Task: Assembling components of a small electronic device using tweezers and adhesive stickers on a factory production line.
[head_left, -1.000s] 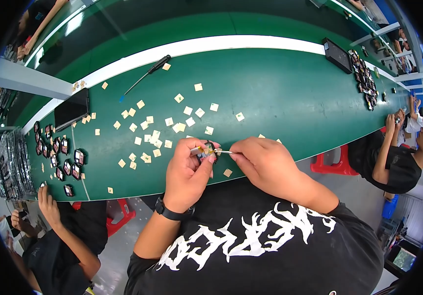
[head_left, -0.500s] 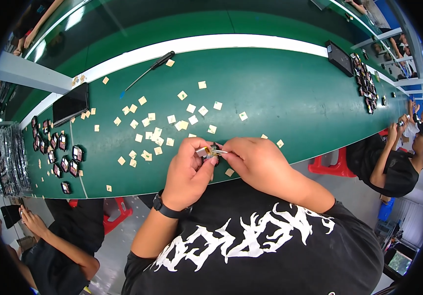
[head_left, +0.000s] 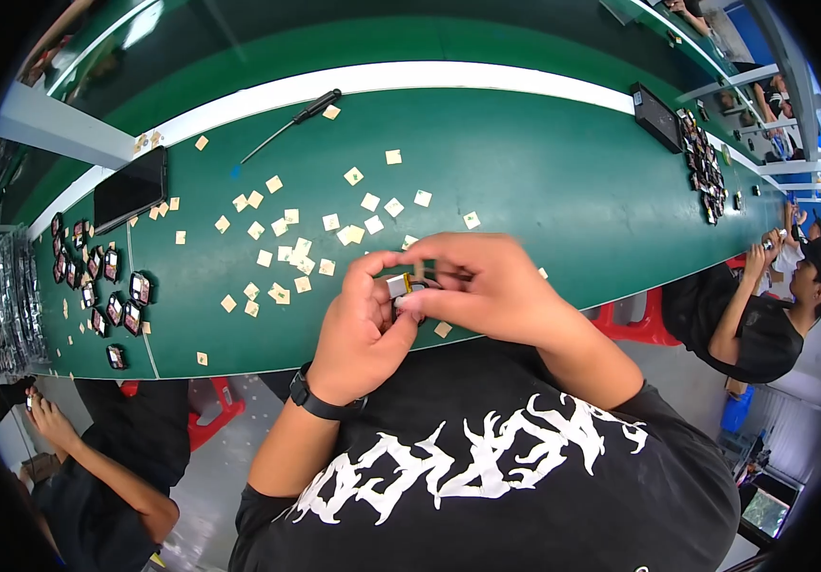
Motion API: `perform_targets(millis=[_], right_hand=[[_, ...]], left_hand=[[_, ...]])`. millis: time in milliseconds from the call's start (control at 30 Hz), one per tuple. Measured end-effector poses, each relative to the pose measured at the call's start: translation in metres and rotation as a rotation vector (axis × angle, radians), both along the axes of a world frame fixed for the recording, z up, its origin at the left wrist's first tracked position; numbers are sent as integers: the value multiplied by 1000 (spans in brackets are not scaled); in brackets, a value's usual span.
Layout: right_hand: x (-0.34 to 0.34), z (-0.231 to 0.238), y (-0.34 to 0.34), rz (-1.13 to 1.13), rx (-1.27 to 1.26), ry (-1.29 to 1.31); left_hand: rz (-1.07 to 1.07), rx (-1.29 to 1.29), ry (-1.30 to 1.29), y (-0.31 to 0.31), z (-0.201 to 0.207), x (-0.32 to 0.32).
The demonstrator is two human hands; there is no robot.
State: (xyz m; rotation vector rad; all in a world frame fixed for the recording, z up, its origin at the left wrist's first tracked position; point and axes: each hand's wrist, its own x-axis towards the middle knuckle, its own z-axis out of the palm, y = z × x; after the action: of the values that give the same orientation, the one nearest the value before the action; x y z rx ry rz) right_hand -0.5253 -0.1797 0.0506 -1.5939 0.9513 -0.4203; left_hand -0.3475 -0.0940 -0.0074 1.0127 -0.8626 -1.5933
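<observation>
My left hand (head_left: 365, 324), with a black watch on its wrist, is closed around a small electronic device. Its silver block, which looks like a battery cell with yellow tape (head_left: 398, 284), sticks up between the fingers. My right hand (head_left: 489, 286) arches over from the right, its index finger meeting the left one and its thumb pressed on the device's near side. Among the curled right fingers a thin grey sliver shows, too hidden to name. Most of the device's dark body is covered by both hands. Small cream square pieces (head_left: 331, 222) lie just beyond them.
A screwdriver (head_left: 307, 112) lies at the back of the green table (head_left: 544, 162). Left stand a black tablet-like slab (head_left: 134, 191) and several small black devices (head_left: 140, 288). A black box (head_left: 656, 116) and more devices (head_left: 703, 172) sit far right. Co-workers sit on both sides.
My right hand has shifted left and its fingers now curl over the device. The thin metal tool it pinched before is mostly hidden. The left hand keeps its hold.
</observation>
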Motion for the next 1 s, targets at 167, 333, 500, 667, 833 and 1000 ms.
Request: perform_targets(millis=[167, 333, 500, 667, 833, 1000], right_hand=[[5, -12, -3, 27, -124, -18], [-8, -18, 5, -149, 276, -104], [-10, -11, 9, -154, 311, -168], [-14, -18, 17, -177, 285, -203], [-5, -8, 21, -203, 287, -245], [-1, -5, 18, -162, 304, -110]], left_hand=[[23, -15, -81, -2, -4, 2], [60, 99, -29, -5, 5, 4], [32, 22, -99, -3, 2, 2], [-49, -60, -213, -5, 4, 10], [-70, 18, -106, -4, 12, 15], [-96, 62, -58, -3, 9, 21]])
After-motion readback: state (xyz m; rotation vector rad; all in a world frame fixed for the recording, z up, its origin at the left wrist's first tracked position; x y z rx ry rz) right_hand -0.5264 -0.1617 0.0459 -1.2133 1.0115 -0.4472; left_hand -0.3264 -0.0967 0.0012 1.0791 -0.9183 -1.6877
